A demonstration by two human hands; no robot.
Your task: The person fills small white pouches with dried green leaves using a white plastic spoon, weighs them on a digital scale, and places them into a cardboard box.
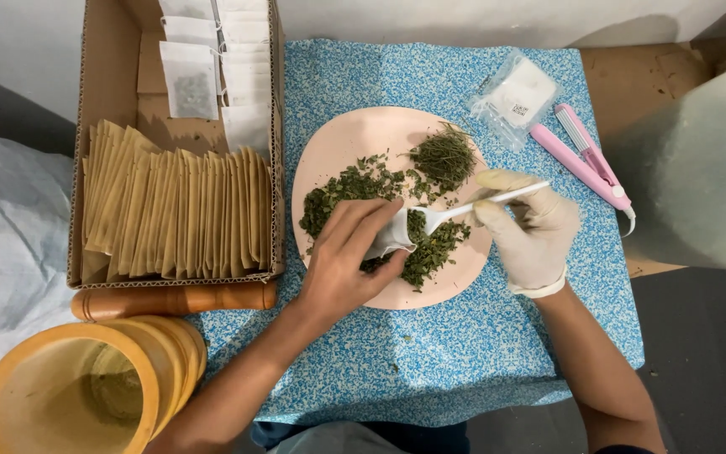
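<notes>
A pink plate (346, 143) on the blue speckled tabletop holds heaps of dried green herbs (443, 157). My bare left hand (346, 256) holds a small white sachet (390, 237) open over the plate's middle. My right hand (529, 227), in a white glove, grips a white plastic fork (472, 207) whose tines point at the sachet's mouth, right above the herbs.
A cardboard box (111, 50) at left holds a row of tan paper envelopes (174, 214) and white sachets (191, 80). A wooden pestle (174, 300) and mortar (69, 391) sit near left. A clear bag (516, 94) and pink sealer tool (586, 160) lie at right.
</notes>
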